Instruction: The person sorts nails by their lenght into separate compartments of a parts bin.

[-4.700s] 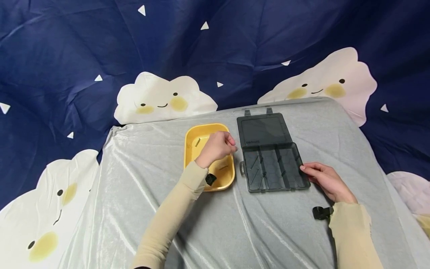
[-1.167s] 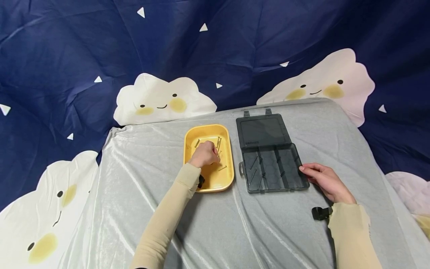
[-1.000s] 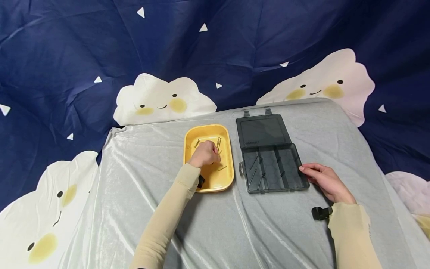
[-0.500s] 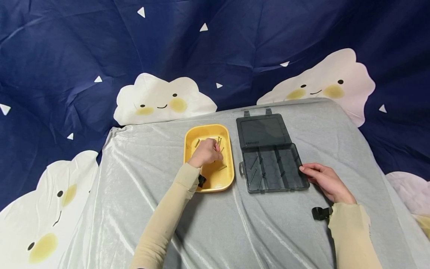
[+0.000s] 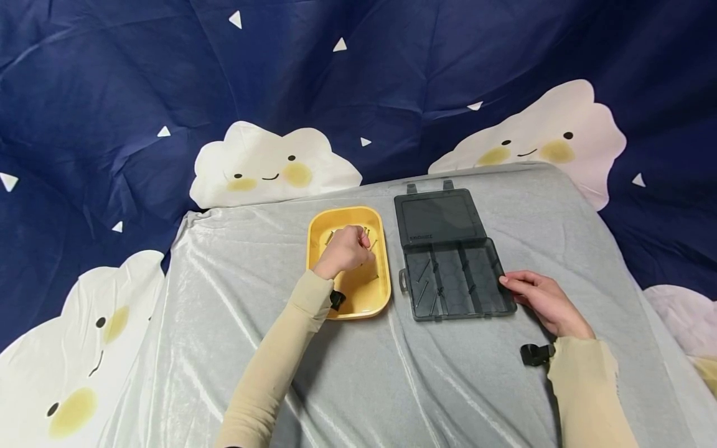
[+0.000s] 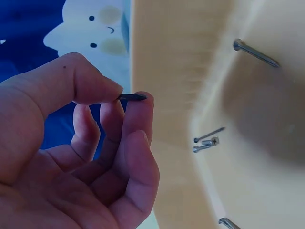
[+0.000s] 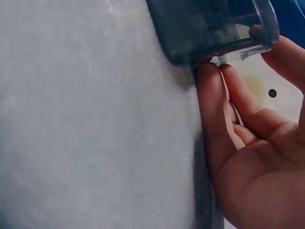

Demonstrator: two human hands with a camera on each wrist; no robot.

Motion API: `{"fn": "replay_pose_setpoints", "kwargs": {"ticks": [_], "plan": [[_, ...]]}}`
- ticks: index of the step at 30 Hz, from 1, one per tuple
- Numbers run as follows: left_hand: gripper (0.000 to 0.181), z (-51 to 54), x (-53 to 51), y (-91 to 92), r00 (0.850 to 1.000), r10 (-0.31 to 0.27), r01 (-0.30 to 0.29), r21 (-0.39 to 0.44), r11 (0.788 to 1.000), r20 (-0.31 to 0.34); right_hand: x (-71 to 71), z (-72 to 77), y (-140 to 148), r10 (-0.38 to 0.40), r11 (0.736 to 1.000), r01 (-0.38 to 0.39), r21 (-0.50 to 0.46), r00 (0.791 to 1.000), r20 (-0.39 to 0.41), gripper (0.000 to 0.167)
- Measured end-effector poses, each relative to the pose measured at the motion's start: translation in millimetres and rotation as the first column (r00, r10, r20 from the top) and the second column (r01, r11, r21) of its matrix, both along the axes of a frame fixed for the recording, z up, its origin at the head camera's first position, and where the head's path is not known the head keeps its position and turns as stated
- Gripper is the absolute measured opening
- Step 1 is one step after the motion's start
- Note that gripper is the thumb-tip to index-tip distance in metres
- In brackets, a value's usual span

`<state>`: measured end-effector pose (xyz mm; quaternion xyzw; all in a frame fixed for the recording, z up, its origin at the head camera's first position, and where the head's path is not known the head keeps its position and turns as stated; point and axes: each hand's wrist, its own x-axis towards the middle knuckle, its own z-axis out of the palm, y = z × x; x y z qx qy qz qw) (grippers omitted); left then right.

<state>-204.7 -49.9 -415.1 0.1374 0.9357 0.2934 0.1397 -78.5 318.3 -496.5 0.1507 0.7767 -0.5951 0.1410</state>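
My left hand [image 5: 347, 249] is over the yellow tray [image 5: 358, 303]. In the left wrist view its thumb and index finger pinch a screw [image 6: 132, 97]; only the dark, pointed end shows. Several loose screws [image 6: 256, 53] lie on the tray's floor, some hidden by the hand in the head view. Beside the tray lies an unlatched grey see-through organizer box [image 5: 485, 274], and my right hand [image 5: 546, 305] grips its right edge. The thumb [image 7: 283, 57] is at the rim while the other fingers sit low against the wall.
The box's lid [image 5: 439, 214] is folded back, away from me. Several screws [image 5: 422, 294] lie in its left compartment. A side latch [image 5: 403, 281] sticks out between box and tray. Grey cloth [image 5: 235, 323] covers the table, and a blue cloud-print curtain [image 5: 392, 68] hangs behind.
Earlier my left hand was at the tray's right edge by the box, then down among the screws. Over the last second it rose slightly and shifted away from me. My right hand stayed put.
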Motion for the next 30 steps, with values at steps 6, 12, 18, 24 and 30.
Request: {"fn": "replay_pose_setpoints", "kwargs": {"ticks": [6, 12, 18, 24, 30], "plan": [[0.016, 2.4, -0.2, 3.3, 1.0, -0.003, 0.003, 0.008, 1.0, -0.005, -0.1, 0.6, -0.2, -0.003, 1.0, 0.003, -0.007, 1.0, 0.0, 0.016], [0.016, 6.1, 0.6, 6.4, 1.0, 0.001, -0.001, 0.027, 1.0, 0.003, -0.7, -0.6, 0.0, 0.0, 1.0, 0.0, -0.007, 1.0, 0.004, 0.019], [0.017, 10.5, 2.8, 10.8, 1.0, -0.015, 0.013, 0.056, 0.998, 0.028, -1.4, -2.0, 0.4, 0.006, 1.0, -0.007, 0.009, 1.0, 0.01, 0.03], [0.016, 12.1, 5.2, 15.5, 0.999, -0.03, 0.025, 0.105, 0.994, 0.045, -0.8, -1.6, 0.2, 0.007, 1.0, -0.008, 0.009, 1.0, 0.007, 0.036], [0.014, 11.9, 8.4, 19.9, 0.997, -0.059, 0.049, 0.17, 0.984, 0.057, 0.0, -0.2, -0.3, -0.003, 1.0, 0.003, 0.004, 1.0, 0.004, 0.027]]}}
